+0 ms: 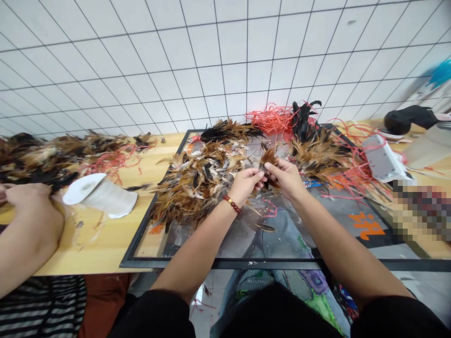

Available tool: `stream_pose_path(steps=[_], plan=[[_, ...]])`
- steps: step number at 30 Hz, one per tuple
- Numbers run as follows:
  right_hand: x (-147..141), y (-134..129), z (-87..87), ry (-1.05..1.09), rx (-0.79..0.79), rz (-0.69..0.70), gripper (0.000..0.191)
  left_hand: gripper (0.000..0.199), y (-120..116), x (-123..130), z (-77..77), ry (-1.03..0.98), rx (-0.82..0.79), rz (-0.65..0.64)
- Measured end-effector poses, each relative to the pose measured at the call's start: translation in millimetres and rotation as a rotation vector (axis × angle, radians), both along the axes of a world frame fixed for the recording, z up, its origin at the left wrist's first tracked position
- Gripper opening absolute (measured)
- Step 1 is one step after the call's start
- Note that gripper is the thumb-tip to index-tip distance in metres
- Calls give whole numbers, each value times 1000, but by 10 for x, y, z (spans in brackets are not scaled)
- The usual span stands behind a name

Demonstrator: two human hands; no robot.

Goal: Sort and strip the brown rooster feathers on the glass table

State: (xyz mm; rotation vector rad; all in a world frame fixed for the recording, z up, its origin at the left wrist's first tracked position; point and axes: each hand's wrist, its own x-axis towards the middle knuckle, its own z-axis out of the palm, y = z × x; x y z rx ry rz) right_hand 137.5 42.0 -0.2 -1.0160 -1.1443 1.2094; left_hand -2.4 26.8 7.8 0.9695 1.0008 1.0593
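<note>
The lower end of the small feather bunch (pixel 269 158) is hidden by the fingers that hold it. The right hand (pixel 286 176) has thumb and fingers clamped on the bunch; the left hand (pixel 248 182) meets it there, its thumb and fingertips drawn together at the bunch's base, probably on the quills, though the view is too coarse to be sure. Far right of the grip, a pixelated patch (pixel 423 206) conceals whatever lies there, and a blue object (pixel 312 184) just right of the right hand is partly covered and hard to identify. Well to the left, a co-worker's arm (pixel 30 230) is cut off by the picture's edge.

The hands work above a see-through panel with a black frame (pixel 148 262), whose near edge runs below the grip, under both forearms. Nearer the body than the grip, the panel is mostly bare, with a few loose feathers and pink scraps. Left of the grip, a broad feather heap (pixel 193 183) comes close to the left hand; to the right, brown feathers (pixel 319 155) leave little space. Beyond the grip sits a tangle of pink-red strips (pixel 273 119).

The held bunch is reddish brown with darker parts lower down, its tips fanning upward.
</note>
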Motion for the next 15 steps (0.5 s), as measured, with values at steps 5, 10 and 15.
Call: stream_pose_path(steps=[5, 10, 15], plan=[[12, 24, -54, 43, -29, -14, 59, 19, 17, -3, -7, -94, -69, 48], [-41, 12, -58, 59, -38, 57, 58, 17, 33, 12, -13, -55, -66, 76], [184, 10, 83, -142, 79, 28, 44, 12, 44, 7, -18, -13, -2, 95]])
